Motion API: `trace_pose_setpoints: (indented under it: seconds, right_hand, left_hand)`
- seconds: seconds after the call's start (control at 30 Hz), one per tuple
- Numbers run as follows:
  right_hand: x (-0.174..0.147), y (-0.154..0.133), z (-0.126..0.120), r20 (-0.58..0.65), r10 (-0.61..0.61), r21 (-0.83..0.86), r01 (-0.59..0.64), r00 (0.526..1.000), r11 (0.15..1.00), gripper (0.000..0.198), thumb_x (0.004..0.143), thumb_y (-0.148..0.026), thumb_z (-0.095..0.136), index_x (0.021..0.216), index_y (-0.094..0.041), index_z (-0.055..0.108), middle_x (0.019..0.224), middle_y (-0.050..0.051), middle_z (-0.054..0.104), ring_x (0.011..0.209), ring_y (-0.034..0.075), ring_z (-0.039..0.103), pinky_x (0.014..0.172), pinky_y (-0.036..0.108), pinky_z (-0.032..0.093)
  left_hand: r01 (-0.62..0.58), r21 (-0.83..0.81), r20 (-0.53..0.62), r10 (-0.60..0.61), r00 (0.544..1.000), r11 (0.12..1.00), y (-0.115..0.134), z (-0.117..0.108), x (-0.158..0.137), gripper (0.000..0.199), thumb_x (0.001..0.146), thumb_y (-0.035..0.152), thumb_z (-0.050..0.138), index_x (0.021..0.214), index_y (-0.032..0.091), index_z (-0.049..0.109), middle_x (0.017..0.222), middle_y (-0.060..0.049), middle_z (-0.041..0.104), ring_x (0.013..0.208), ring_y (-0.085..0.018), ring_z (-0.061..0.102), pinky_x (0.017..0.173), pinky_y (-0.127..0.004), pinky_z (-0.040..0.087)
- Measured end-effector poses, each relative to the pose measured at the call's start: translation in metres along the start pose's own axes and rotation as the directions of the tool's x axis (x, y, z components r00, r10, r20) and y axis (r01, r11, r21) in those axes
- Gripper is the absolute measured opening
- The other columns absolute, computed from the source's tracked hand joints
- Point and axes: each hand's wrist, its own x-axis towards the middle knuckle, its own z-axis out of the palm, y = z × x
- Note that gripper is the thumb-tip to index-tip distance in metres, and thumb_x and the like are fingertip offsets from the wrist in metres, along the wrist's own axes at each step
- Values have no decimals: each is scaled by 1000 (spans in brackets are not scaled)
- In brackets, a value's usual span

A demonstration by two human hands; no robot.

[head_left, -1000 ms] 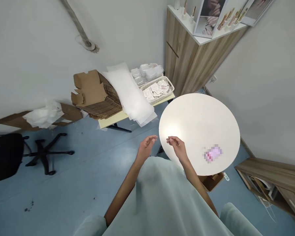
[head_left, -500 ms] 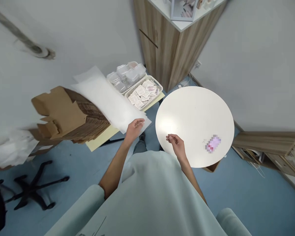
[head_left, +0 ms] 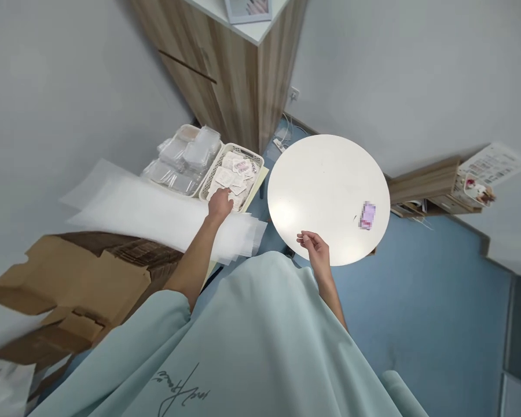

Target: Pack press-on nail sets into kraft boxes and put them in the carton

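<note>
My left hand [head_left: 220, 204] reaches over the near edge of a white plastic basket [head_left: 261, 159] full of small white printed cards [head_left: 229, 176]. Its fingertips are at the nearest cards, the fingers partly stretched; whether they touch a card I cannot tell. No card is seen lifted. My right hand [head_left: 316, 246] hovers by the near left rim of the round white table [head_left: 325, 174], loosely curled with fingertips apart and nothing visible in it. A blurred-out purple and pink item [head_left: 367, 215] lies on the table's right side.
Left of the cards stands a basket of clear plastic boxes [head_left: 186, 159]. Thin white sheets [head_left: 156, 214] lie in front, beside a stack of flat brown cardboard boxes [head_left: 82, 278]. A wood-grain cabinet [head_left: 238, 81] fills the corner; a low shelf [head_left: 429, 182] stands right.
My left hand has moved from the end of the white sheets forward to the card basket. My right hand stays near the table's rim. The view has turned and shifted.
</note>
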Motion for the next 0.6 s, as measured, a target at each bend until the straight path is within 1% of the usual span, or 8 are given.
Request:
trace_pose_setpoints:
  seconds: [0.07,0.13,0.2,0.3,0.4,0.53,0.6]
  right_hand:
    - [-11,2,6,-50,6,18,-6,999,1000,52,91,-73,83,115,-27,83,122,11,89,117,32,84,118,58,64]
    - [-20,5,9,-102,17,31,-14,995,999,53,91,-75,83,115,-27,82,122,12,89,118,33,84,118,59,64]
    - [-28,8,11,-146,29,41,-23,989,999,56,90,-76,83,115,-26,82,122,13,89,117,33,84,118,59,64]
    - [-34,11,9,-179,43,48,-35,983,998,58,88,-77,84,116,-25,82,122,13,89,116,33,84,118,59,64]
    - [-33,9,6,-174,41,48,-34,984,998,58,88,-77,84,115,-26,82,122,13,89,116,33,84,118,59,64]
    - [-24,2,2,-132,17,40,-12,991,999,57,88,-76,85,114,-26,83,121,12,88,114,32,85,117,58,64]
    - [-18,-1,-1,-94,2,30,0,996,1000,56,89,-75,84,115,-26,83,122,12,88,114,31,85,117,57,64]
  left_hand:
    - [-39,102,62,33,998,994,-4,2,14,60,95,11,60,154,6,67,158,-28,66,146,-44,63,124,-53,51]
    - [-72,173,95,57,994,982,-7,4,24,61,92,12,61,153,9,68,155,-27,68,144,-43,63,120,-53,53]
    - [-91,205,109,69,992,975,-9,7,31,61,90,12,63,151,11,71,150,-26,71,141,-43,64,117,-54,55]
    - [-97,211,125,72,990,973,-11,9,34,58,88,13,65,145,10,76,146,-26,74,137,-44,67,113,-56,57]
    - [-99,204,118,76,990,974,-11,11,34,55,90,14,66,143,11,78,144,-25,77,136,-43,69,112,-55,58]
    - [-114,145,104,99,990,983,-7,7,31,50,92,15,67,139,13,81,131,-20,84,132,-40,72,110,-52,58]
    - [-110,100,73,103,992,989,-5,3,27,46,93,17,66,136,13,83,126,-19,85,126,-39,74,108,-49,57]
